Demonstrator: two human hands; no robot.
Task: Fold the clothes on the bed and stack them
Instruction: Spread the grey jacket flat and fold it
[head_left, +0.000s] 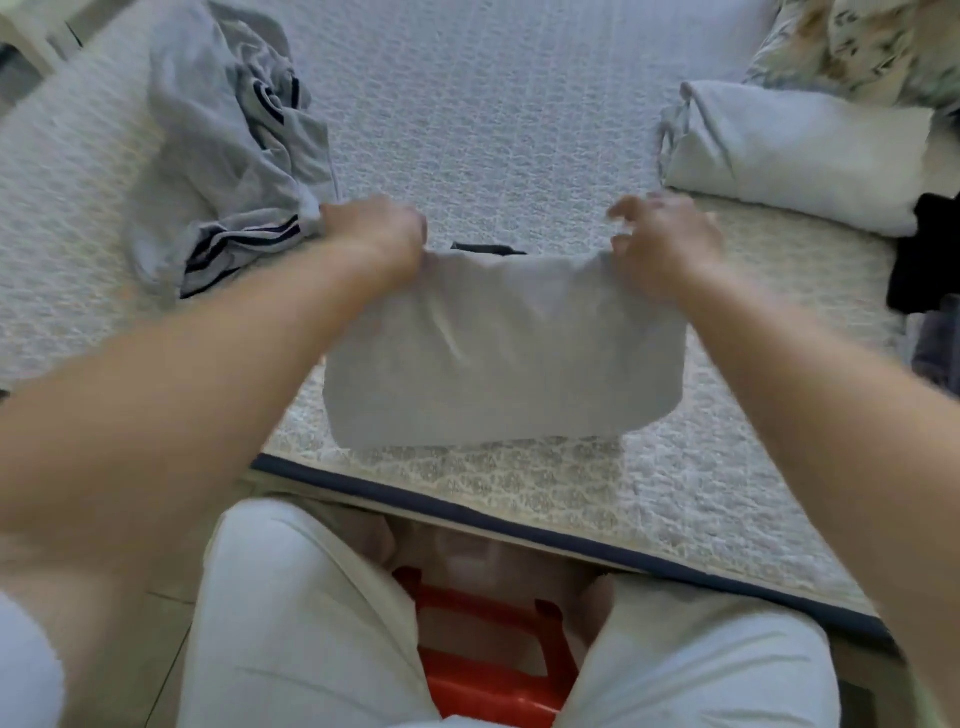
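no readable text, labels, brands or numbers anywhere, frame blurred, fabrics plain or patterned only
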